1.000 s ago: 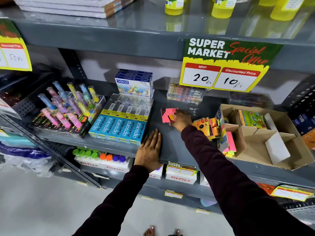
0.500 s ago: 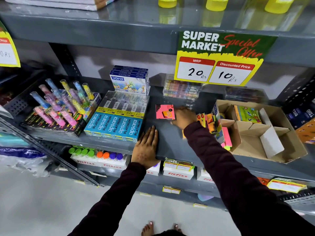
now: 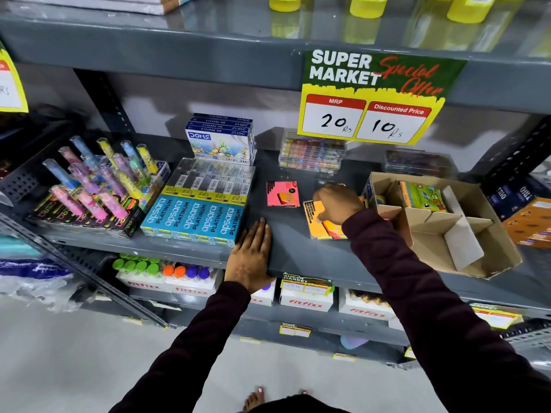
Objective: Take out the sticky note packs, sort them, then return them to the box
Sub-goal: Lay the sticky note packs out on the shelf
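My left hand (image 3: 250, 257) lies flat, fingers spread, empty, on the grey metal shelf (image 3: 298, 248) front edge. My right hand (image 3: 338, 205) pinches an orange sticky note pack (image 3: 316, 217) just left of the divided cardboard box (image 3: 447, 234). Pink sticky note pack (image 3: 281, 193) lies mid-shelf, apart.

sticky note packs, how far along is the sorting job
Early. Done: one pink pack lies alone on the shelf, out of the cardboard box. In hand: the right hand is on an orange pack beside it; the left hand rests flat on the shelf edge. Left: a green pack sits in the box; nothing returned.
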